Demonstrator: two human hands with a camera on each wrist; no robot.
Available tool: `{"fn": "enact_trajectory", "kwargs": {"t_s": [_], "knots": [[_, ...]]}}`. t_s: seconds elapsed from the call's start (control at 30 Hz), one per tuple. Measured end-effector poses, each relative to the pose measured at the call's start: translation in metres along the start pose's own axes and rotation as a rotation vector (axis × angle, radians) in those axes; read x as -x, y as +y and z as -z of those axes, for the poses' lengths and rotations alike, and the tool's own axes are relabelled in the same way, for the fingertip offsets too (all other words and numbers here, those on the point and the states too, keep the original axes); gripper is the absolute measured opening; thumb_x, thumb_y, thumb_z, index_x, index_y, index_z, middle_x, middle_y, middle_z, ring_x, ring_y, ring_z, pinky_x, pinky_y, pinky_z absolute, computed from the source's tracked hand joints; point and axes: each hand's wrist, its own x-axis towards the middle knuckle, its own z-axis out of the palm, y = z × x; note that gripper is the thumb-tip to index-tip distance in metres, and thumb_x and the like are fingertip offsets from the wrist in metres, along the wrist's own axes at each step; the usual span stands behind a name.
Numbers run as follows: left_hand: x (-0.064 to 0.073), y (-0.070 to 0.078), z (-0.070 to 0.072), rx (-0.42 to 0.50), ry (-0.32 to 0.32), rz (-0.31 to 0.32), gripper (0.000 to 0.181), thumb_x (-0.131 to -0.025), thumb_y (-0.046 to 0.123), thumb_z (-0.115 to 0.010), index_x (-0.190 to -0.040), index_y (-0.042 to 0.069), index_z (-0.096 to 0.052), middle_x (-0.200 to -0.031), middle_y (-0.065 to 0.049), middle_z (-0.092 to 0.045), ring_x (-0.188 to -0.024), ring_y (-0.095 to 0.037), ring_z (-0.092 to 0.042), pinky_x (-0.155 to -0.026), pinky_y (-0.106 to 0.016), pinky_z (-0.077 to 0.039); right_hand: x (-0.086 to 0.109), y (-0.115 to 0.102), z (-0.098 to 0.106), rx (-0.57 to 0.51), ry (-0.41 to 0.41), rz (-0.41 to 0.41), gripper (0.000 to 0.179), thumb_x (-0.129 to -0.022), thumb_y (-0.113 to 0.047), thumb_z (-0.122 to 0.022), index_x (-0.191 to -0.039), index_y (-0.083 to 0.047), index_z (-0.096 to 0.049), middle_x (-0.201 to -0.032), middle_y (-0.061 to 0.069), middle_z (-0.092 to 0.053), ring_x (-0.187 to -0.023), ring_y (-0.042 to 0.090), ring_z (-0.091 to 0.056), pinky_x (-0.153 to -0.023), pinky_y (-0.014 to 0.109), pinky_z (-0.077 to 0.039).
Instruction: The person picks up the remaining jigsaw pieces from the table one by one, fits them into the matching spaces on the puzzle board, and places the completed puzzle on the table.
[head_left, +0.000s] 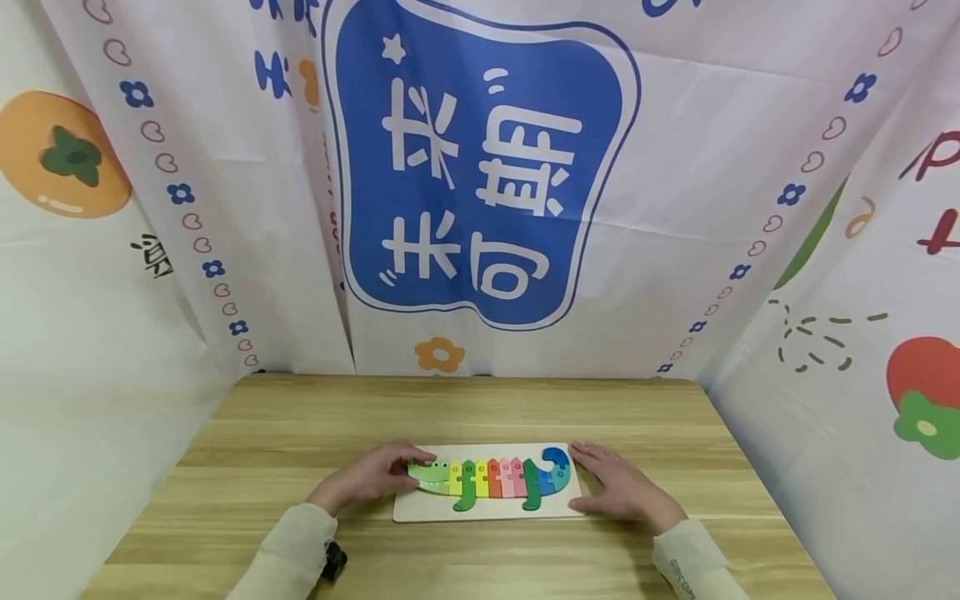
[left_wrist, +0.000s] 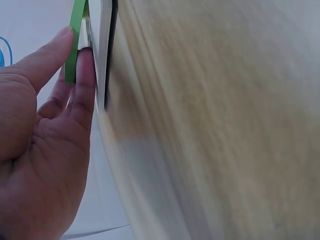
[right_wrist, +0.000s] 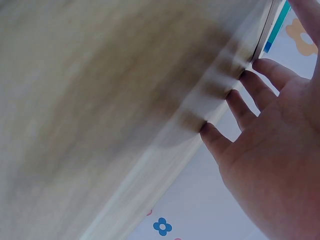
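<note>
A wooden crocodile puzzle lies on a pale board (head_left: 423, 507), its row of colourful pieces (head_left: 495, 477) running between a green head and a blue curled tail (head_left: 558, 467). My left hand (head_left: 371, 473) is at the board's left end, pinching the green crocodile head piece (left_wrist: 71, 65) between thumb and fingers. In the left wrist view this piece stands a little off the board's surface (left_wrist: 103, 55). At the right end, my right hand (head_left: 618, 485) has its fingers spread, with fingertips (right_wrist: 231, 95) by the board's edge and on the tabletop.
The board sits on a wood-grain table (head_left: 480, 408). Printed white cloth (head_left: 697, 167) hangs behind and at both sides. A small black object (head_left: 334, 560) is at my left sleeve.
</note>
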Motion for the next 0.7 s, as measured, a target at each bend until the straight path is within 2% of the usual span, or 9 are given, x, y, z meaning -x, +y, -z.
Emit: {"fn": "enact_trajectory", "kwargs": {"t_s": [0.43,0.7], "knots": [[-0.0007,0.0026,-0.0040,-0.111,0.022,-0.012,0.042,-0.097,0.015,-0.074,-0.138,0.010,-0.066,-0.116,-0.005,-0.067,-0.087,-0.007,-0.050,-0.074,-0.022,-0.045,-0.0004,0.0000,-0.0008,0.015,0.004,0.010,0.094,-0.087,-0.061,-0.075,-0.160,-0.014,-0.040,-0.168,0.010,-0.035,-0.154,0.042,-0.029,-0.121,0.068,-0.026],[0.0037,0.0059,-0.0051,-0.179,0.042,-0.027,0.040,-0.097,0.017,-0.073,-0.136,0.011,-0.068,-0.118,-0.004,-0.067,-0.096,-0.015,-0.055,-0.080,-0.025,-0.046,-0.0010,-0.0004,-0.0011,0.022,0.001,0.003,0.093,-0.087,-0.060,-0.076,-0.160,-0.014,-0.040,-0.167,0.010,-0.035,-0.154,0.042,-0.029,-0.121,0.067,-0.026]]}}
